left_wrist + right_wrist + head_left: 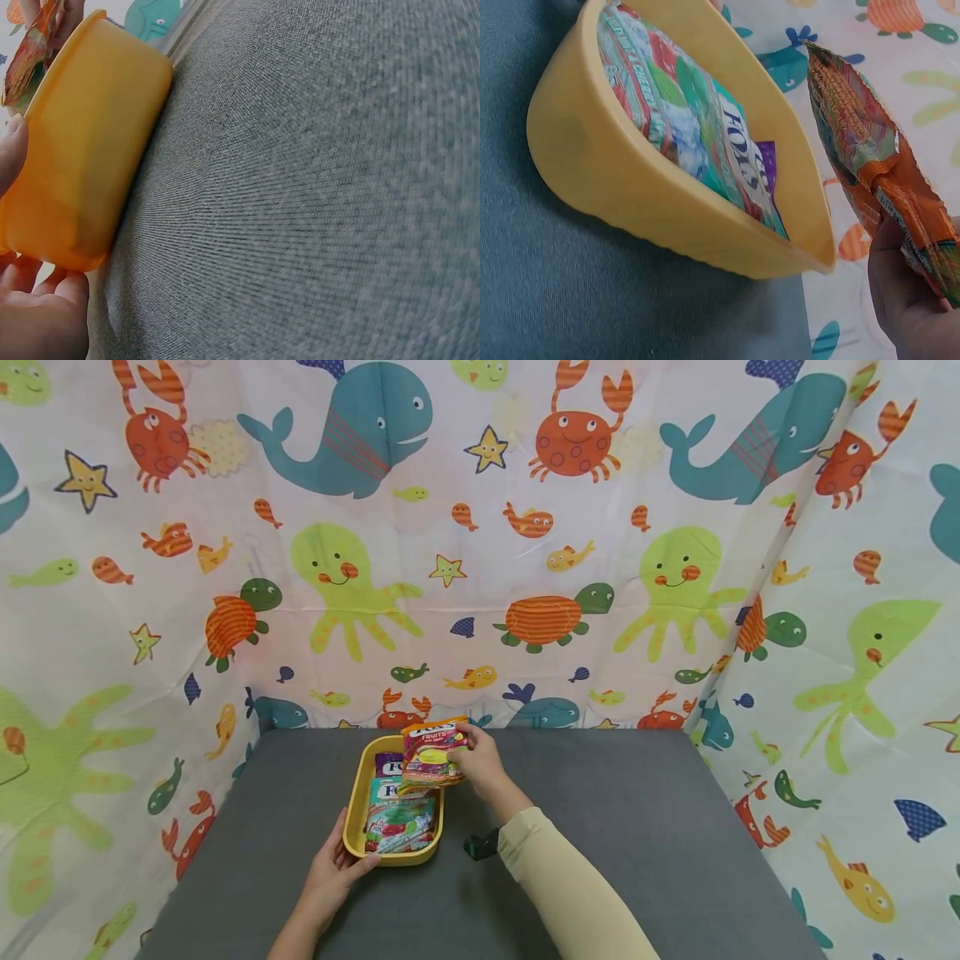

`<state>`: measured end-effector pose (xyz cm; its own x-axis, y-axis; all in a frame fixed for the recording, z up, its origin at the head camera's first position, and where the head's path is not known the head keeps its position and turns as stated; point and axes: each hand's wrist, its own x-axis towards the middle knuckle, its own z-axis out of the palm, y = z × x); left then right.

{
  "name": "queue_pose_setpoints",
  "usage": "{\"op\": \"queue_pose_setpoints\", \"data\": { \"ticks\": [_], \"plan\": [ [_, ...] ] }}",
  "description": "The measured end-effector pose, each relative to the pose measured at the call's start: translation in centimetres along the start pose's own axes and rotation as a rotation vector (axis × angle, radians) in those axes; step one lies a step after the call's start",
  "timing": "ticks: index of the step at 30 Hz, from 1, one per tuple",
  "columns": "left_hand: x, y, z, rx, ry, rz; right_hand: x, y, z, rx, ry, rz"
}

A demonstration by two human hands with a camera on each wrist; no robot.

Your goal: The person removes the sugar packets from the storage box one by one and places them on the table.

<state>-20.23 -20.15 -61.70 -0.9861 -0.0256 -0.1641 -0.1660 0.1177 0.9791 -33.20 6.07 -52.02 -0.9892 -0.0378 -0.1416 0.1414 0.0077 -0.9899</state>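
Observation:
A yellow oblong tub stands on the grey table near its far edge. Inside it lie a green candy bag and, behind it, a purple one. My right hand pinches an orange candy bag and holds it just above the tub's far end. In the right wrist view the orange bag hangs beside the tub, clear of its rim. My left hand grips the tub's near left corner; the left wrist view shows the fingers under the tub's outer wall.
The grey table is fenced at the back and sides by a white curtain printed with sea animals. A small dark object shows under my right forearm. The table stretches bare to the right of the tub.

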Motion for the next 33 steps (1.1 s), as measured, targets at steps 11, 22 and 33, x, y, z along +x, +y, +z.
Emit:
{"op": "queue_pose_setpoints", "data": {
  "ticks": [11,22,33],
  "plan": [
    [0.1,-0.3,-0.2,-0.02,-0.01,-0.025,0.6,0.2,-2.3,0.037,0.039,0.022],
    [0.1,-0.5,-0.1,-0.011,-0.007,-0.023,1.3,0.6,-4.9,0.051,0.106,0.033],
    [0.4,-0.3,0.0,-0.045,-0.013,-0.019,1.8,1.5,-6.8,0.048,0.133,0.042]
  ]
}}
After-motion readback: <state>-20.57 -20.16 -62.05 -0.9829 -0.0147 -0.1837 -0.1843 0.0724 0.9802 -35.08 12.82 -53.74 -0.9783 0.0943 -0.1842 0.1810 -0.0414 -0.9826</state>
